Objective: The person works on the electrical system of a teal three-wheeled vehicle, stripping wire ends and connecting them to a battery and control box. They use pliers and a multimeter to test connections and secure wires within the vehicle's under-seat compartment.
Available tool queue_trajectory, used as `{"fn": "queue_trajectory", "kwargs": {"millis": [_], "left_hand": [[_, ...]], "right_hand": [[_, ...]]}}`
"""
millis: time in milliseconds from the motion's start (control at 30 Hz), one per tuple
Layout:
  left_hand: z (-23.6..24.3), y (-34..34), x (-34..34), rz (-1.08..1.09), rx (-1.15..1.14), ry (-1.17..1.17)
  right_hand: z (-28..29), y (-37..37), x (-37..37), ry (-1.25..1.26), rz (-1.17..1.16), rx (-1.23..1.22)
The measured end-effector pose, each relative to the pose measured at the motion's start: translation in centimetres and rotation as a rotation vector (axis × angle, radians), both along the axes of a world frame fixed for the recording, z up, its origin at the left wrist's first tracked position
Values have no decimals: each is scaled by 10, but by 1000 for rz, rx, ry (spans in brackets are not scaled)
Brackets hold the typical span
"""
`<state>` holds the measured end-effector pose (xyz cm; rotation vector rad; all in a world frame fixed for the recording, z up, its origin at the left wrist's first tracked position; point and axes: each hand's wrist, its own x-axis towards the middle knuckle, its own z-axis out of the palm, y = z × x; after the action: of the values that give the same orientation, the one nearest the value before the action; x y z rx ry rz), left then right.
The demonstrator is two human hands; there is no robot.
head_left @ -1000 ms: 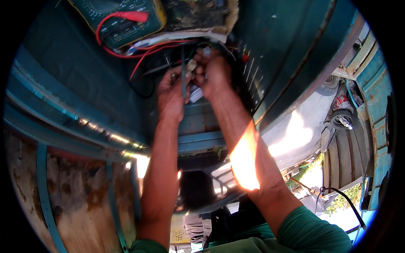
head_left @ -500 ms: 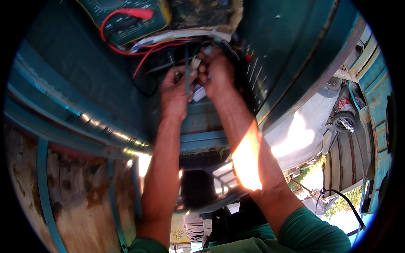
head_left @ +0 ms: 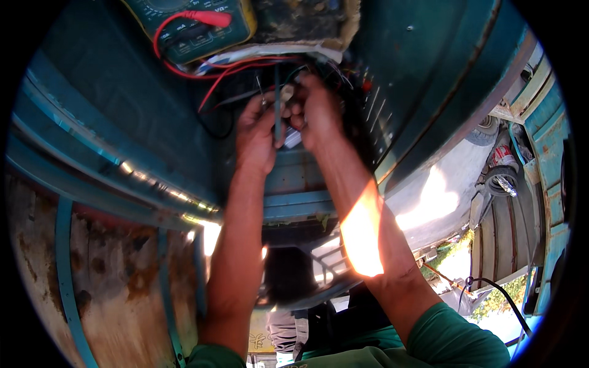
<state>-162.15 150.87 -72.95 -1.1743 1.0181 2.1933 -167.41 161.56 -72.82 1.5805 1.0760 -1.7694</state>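
Observation:
Both my hands work close together inside a dark teal metal compartment. My left hand (head_left: 254, 138) is closed, with a thin pointed metal probe (head_left: 260, 88) sticking up from its fingers. Close to my left fingertips is a small whitish connector (head_left: 287, 93), which my right hand (head_left: 321, 116) pinches from the other side. My right fingers are curled, and their tips are partly hidden in shadow. A narrow teal strip (head_left: 277, 86) crosses in front of my left fingers. Thin wires (head_left: 337, 72) run behind my right hand.
A multimeter (head_left: 202, 34) with a red plug and red lead (head_left: 209, 103) lies at the upper left. Beside it is a dirty dark block (head_left: 294, 23). Metal walls (head_left: 429, 73) close in on both sides. Rusty panels (head_left: 116, 276) stand lower left; a tyre (head_left: 483, 132) shows at right.
The view has shifted slightly, moving the scene a little right and up. The whitish connector has turned a little between my fingers. Both hands keep nearly the same place and grip.

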Motion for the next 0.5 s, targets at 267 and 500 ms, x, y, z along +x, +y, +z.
{"fn": "queue_trajectory", "kwargs": {"millis": [267, 500], "left_hand": [[1, -10, -3, -109, 150, 82], [0, -11, -2, -118, 206, 128]], "right_hand": [[9, -1, 7, 1, -61, 5], [19, 4, 27, 192, -8, 134]]}}
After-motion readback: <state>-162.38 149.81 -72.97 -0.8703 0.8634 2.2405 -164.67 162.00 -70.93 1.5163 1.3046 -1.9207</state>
